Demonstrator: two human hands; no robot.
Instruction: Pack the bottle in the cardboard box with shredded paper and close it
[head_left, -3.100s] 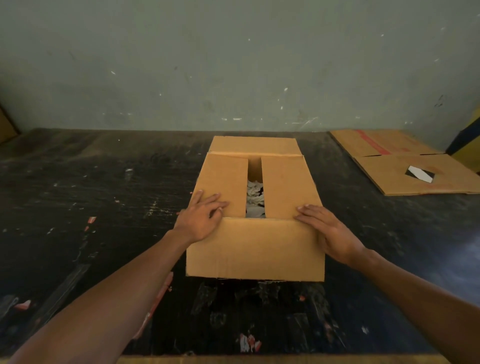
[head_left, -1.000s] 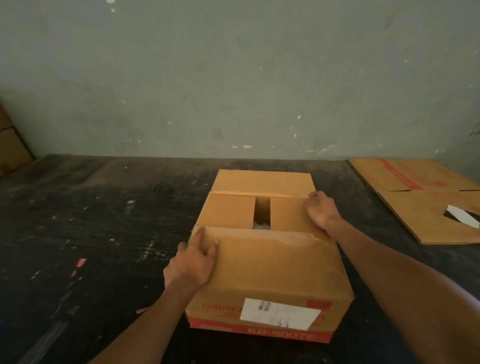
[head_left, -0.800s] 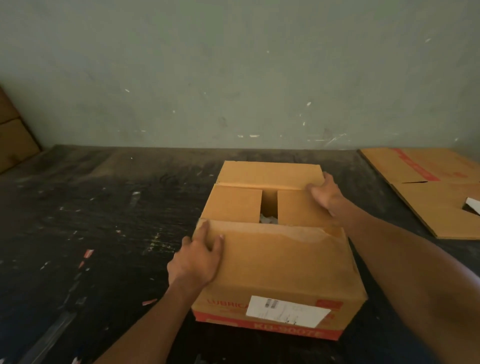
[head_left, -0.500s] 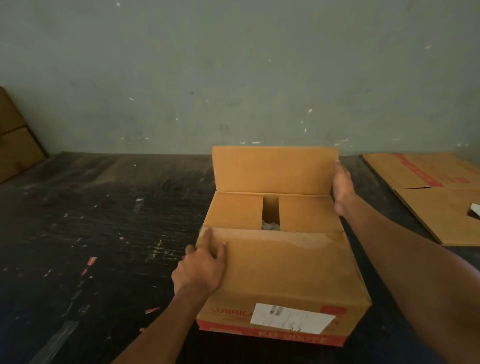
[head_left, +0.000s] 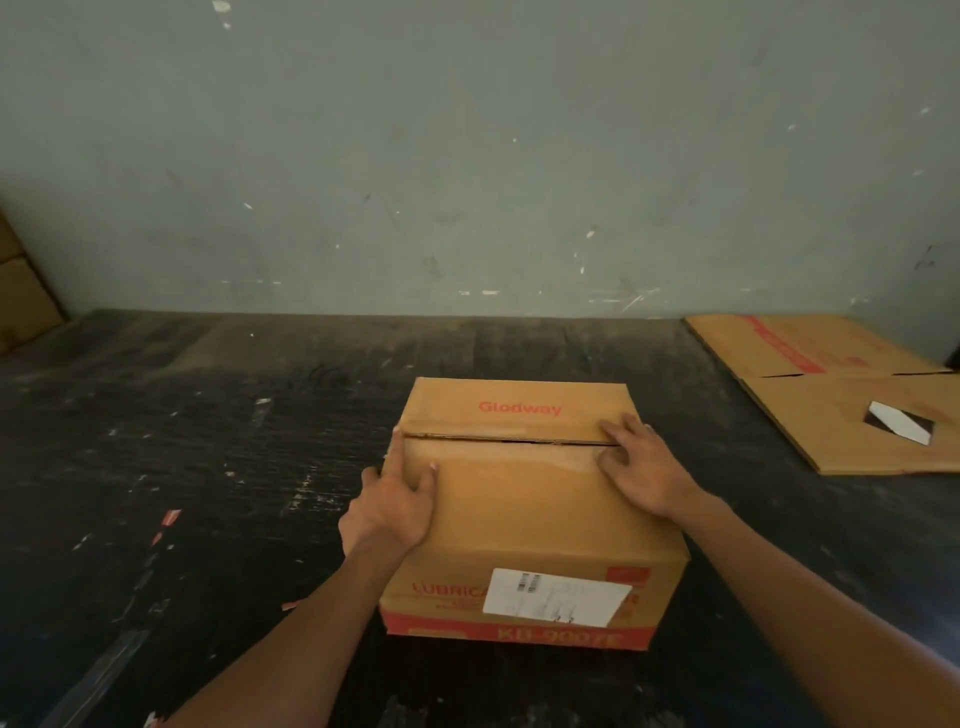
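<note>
The brown cardboard box (head_left: 524, 499) stands on the dark table (head_left: 208, 467) with all its top flaps folded down; the two long flaps meet at a thin seam across the top. Red print and a white label mark its near side. My left hand (head_left: 392, 506) grips the box's top left edge, thumb on the near flap. My right hand (head_left: 641, 467) lies flat over the right end of the seam, its fingers spread on both flaps. The bottle and the shredded paper are hidden inside.
A flattened cardboard sheet (head_left: 841, 395) with a white scrap on it lies at the right rear of the table. More cardboard (head_left: 21, 296) leans at the far left. A grey wall rises right behind the table. Small paper bits dot the tabletop.
My right hand has folded the far flap down from upright onto the box, covering the gap and the paper. My left hand stayed on the near flap's left edge.
</note>
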